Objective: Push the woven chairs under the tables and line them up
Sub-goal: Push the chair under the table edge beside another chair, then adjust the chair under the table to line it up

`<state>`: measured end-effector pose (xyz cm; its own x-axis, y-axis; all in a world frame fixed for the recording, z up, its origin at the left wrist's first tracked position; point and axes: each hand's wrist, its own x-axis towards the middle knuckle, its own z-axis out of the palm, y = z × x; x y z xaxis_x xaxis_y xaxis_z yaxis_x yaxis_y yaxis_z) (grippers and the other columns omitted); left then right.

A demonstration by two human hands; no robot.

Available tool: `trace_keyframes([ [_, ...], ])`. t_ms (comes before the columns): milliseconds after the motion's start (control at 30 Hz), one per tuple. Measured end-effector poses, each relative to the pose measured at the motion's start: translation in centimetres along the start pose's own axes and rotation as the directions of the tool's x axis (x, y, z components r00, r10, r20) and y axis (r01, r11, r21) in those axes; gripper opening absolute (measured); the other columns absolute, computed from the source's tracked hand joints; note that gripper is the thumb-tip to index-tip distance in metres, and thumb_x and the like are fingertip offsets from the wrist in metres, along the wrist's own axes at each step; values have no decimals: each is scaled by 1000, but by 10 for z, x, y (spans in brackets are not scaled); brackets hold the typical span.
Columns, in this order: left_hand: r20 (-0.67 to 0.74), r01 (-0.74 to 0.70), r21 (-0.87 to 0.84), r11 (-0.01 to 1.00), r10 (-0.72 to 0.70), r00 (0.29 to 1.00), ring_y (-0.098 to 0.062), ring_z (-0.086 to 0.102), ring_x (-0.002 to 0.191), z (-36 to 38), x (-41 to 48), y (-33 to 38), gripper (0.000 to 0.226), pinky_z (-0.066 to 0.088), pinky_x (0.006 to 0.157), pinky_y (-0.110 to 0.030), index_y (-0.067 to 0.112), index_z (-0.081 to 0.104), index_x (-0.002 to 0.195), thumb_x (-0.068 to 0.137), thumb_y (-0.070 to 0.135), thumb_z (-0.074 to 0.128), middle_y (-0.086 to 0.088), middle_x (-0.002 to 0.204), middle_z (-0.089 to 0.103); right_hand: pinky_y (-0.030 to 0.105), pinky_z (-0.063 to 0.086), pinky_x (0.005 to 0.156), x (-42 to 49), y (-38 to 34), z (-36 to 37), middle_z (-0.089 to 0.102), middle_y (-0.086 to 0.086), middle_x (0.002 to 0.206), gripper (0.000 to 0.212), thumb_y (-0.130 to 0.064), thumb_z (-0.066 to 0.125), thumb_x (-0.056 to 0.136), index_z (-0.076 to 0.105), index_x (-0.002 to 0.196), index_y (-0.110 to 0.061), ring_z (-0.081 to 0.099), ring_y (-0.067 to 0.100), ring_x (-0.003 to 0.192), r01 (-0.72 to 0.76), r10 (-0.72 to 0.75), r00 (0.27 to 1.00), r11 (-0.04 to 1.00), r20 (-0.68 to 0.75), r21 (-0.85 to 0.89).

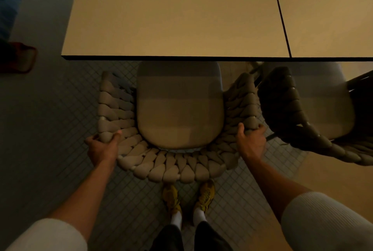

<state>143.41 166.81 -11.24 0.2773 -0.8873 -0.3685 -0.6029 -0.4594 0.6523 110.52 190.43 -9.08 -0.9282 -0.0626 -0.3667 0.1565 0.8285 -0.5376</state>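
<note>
Chair (173, 168), head view: where does it stand?
— In the middle of the frame, square to the left counter (171, 18). The front of its cushion (179, 109) meets the counter's near edge, and most of the seat is out in the open over the tiled floor (60, 129).

And the grips?
— Both are on the woven backrest, one at each rear corner. The left grip (103, 145) is at lower left, with its thumb over the top of the weave and its fingers wrapped round the outside. The right grip (251, 141) mirrors it at lower right, curled over the rim. Neither is spread flat.

Why hold it there?
— My guess is steering. A grip on each corner lets the person push straight and correct any twist. The yellow shoes (171, 198) are planted right behind the backrest, centred on it, which suits a forward shove.

What about the neighbour?
— A second chair (302, 105) sits at the right, in shadow. It is turned at an angle, and its seat reaches the edge of the right counter (331, 18). It is just beside the first chair's arm, but I cannot tell whether they touch.

So how far along is it?
— I judge it early. This chair needs sliding in, and the angled one needs squaring up beside it. The tight gap on the right could snag the weave.
</note>
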Motion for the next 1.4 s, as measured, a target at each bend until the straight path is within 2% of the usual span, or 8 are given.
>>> trace_keyframes([
  [233,87,-57,120,991,47,995,-42,65,113,-10,3,8,53,51,91,-47,2,58,124,87,30,83,-27,125,67,43,48,89,-8,1,-12,59,27,131,52,-38,58,103,45,137,0,60,44,118,-38,56,991,989,123,-146],
  [367,88,-73,151,986,60,994,-44,65,112,-10,3,6,53,51,90,-48,4,57,124,88,35,81,-27,124,67,47,49,97,-7,3,-11,58,29,132,52,-36,59,103,47,136,3,58,46,121,-19,42,991,984,128,-177],
  [600,91,-79,155,985,66,994,-43,64,114,-9,6,1,57,51,92,-48,4,54,127,89,38,80,-28,127,66,43,51,93,-8,5,-9,57,28,134,53,-37,58,104,45,138,2,59,43,120,-14,35,991,986,129,-166],
  [800,148,-16,268,963,-25,989,-46,58,125,-8,-6,18,86,51,97,-50,-3,43,137,81,47,85,-31,138,55,56,42,110,-14,7,-8,35,22,158,105,-65,68,87,17,159,-8,43,44,141,-9,41,981,985,187,-172],
  [933,136,-152,329,932,112,984,-45,53,129,-14,-53,31,92,51,99,-55,6,38,146,78,47,84,-24,143,50,55,39,115,-37,-4,-22,17,15,168,110,-64,67,88,6,163,-12,33,40,149,61,-24,984,977,177,-207],
  [1033,232,-271,387,881,191,954,-41,48,135,-21,-87,45,93,48,101,-53,11,34,152,80,49,81,-18,151,46,55,41,114,-54,-12,-38,18,14,168,107,-67,63,89,8,163,-13,34,39,148,143,-87,970,959,226,-246],
  [1167,462,-352,418,838,138,876,-38,47,138,-20,-110,59,95,45,109,-50,13,39,151,78,62,77,-15,153,48,55,41,115,-70,-10,-64,18,12,168,107,-74,60,86,12,162,-15,34,38,148,144,-81,962,961,259,-236],
  [1400,692,-513,306,802,183,698,-33,52,136,-8,-177,82,77,42,109,-38,16,46,149,89,59,70,-12,150,54,52,37,119,-82,51,-127,13,13,170,104,-73,58,89,16,162,-13,28,36,152,78,-27,971,975,238,-208],
])
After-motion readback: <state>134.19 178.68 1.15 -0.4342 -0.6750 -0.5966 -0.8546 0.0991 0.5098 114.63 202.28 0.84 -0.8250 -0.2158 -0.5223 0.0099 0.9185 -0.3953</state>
